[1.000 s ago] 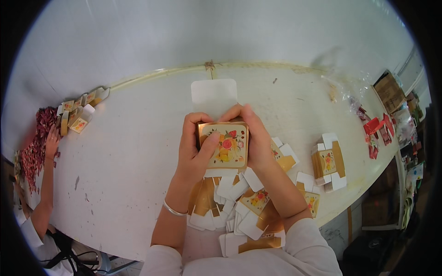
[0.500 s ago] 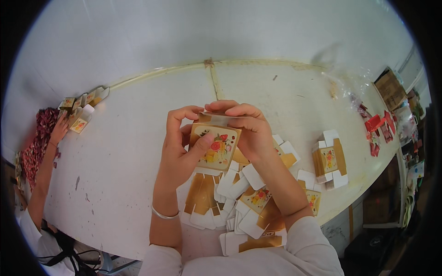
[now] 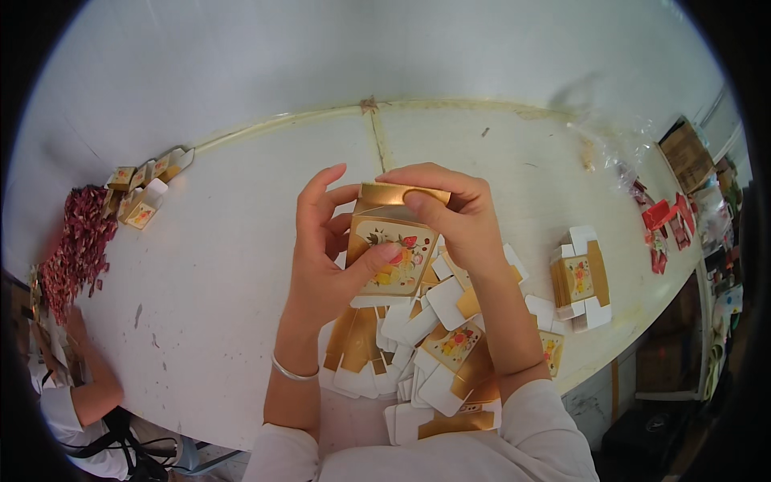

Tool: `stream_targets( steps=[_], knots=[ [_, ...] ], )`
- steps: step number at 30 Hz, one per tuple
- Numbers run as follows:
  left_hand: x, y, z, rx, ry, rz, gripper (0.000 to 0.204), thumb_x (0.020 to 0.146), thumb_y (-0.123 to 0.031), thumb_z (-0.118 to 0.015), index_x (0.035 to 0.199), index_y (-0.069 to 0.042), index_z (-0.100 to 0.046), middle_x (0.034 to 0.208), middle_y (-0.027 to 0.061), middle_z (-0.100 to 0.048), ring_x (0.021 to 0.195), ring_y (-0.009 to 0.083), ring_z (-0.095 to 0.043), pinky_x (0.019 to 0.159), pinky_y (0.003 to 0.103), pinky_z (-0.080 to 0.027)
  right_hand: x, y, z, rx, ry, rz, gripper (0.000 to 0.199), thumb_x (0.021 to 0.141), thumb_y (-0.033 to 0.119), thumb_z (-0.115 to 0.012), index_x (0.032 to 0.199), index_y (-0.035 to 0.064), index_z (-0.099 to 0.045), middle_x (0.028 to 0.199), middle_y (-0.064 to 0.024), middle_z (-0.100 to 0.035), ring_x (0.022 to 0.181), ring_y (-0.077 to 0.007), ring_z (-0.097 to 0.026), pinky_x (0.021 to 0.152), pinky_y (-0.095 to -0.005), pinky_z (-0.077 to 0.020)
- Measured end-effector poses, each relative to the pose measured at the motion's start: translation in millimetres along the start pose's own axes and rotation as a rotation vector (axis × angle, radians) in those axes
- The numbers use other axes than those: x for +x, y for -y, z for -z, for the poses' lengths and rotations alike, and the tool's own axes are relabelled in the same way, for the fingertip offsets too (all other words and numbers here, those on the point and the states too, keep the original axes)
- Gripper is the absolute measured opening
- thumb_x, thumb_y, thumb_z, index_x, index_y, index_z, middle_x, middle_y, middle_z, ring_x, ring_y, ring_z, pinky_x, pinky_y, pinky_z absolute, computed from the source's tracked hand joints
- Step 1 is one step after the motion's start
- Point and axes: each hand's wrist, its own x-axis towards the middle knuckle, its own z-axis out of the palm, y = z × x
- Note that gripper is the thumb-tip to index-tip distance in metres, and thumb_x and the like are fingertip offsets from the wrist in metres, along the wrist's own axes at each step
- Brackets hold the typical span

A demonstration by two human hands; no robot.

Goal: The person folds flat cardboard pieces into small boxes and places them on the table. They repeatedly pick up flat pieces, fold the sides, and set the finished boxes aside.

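Between both hands, above the middle of the table, is a gold carton (image 3: pixel 371 285) with a fruit picture on its front panel. My left hand (image 3: pixel 321 249) grips its left side, thumb pressed on the picture. With my right hand (image 3: pixel 459 213) I pinch the gold top flap (image 3: pixel 389 194), thumb in front and fingers behind. The flap stands up from the carton's upper edge. Below my hands lies a loose heap of flat gold and white carton blanks (image 3: pixel 440 384), partly hidden by my right forearm.
A neat stack of flat cartons (image 3: pixel 580 279) stands to the right. At the far left are a pile of small red wrapped pieces (image 3: pixel 80 241) and several opened cartons (image 3: pixel 143 205), with a co-worker's arm (image 3: pixel 96 386) beside them. Red scraps (image 3: pixel 658 215) and clear plastic (image 3: pixel 618 145) lie far right.
My right thumb has come round to the front of the top flap, whose gold face now shows upright. The co-worker's hand has drawn back from the opened cartons toward the near left.
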Motion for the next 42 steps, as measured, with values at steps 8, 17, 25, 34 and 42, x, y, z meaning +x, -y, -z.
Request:
stream_targets(
  steps=[8, 17, 25, 34, 42],
  knots=[
    [1, 0, 3, 0.065, -0.076, -0.057, 0.056, 0.073, -0.003, -0.067, 0.121, -0.004, -0.039, 0.113, 0.011, -0.047, 0.088, 0.0171, -0.058, 0.067, 0.024, -0.052, 1, -8, 1, 0.04, 0.153, 0.077, 0.02, 0.084, 0.0, -0.05, 0.099, 0.0023, -0.063, 0.112, -0.0107, -0.054, 0.095, -0.0165, -0.055, 0.077, -0.0255, -0.046],
    [-5, 5, 5, -0.086, -0.247, 0.06, 0.018, 0.078, -0.004, -0.062, 0.093, -0.004, -0.051, 0.103, 0.0061, -0.05, 0.091, 0.0134, -0.051, 0.078, 0.026, -0.045, -3, -23, -15, -0.364, 0.19, 0.24, 0.033, 0.094, 0.025, -0.037, 0.111, 0.0, -0.051, 0.111, -0.0121, -0.043, 0.104, -0.0213, -0.044, 0.088, -0.0314, -0.0372],
    [-6, -4, 241, 0.869, -1.182, 0.033, 0.08, 0.078, -0.033, -0.066, 0.135, -0.002, -0.019, 0.128, 0.0168, -0.038, 0.114, 0.0225, -0.044, 0.1, 0.039, -0.03, 6, -39, 32, -1.227, 0.207, -0.206, 0.053, 0.078, 0.036, -0.06, 0.115, 0.0014, -0.048, 0.111, -0.0161, -0.047, 0.106, -0.0278, -0.045, 0.082, -0.0378, -0.0416],
    [-37, 42, 58, 0.92, 0.209, 0.321, 0.052, 0.081, -0.03, -0.061, 0.124, -0.007, -0.044, 0.125, 0.0096, -0.045, 0.116, 0.0217, -0.04, 0.095, 0.037, -0.032, 2, -92, 56, -1.383, 0.399, -0.403, 0.05, 0.066, 0.034, -0.072, 0.102, 0.0039, -0.053, 0.092, -0.0113, -0.049, 0.09, -0.0251, -0.048, 0.076, -0.0332, -0.042],
    [-14, 62, 14, 0.65, 0.11, 0.468, 0.062, 0.079, -0.031, -0.062, 0.129, -0.005, -0.036, 0.122, 0.0165, -0.046, 0.111, 0.0261, -0.044, 0.091, 0.038, -0.037, 15, -71, 54, -0.663, 0.163, -0.393, 0.016, 0.081, 0.013, -0.06, 0.08, -0.0032, -0.06, 0.063, -0.0026, -0.055, 0.062, -0.008, -0.046, 0.059, -0.025, -0.041]
  ],
)
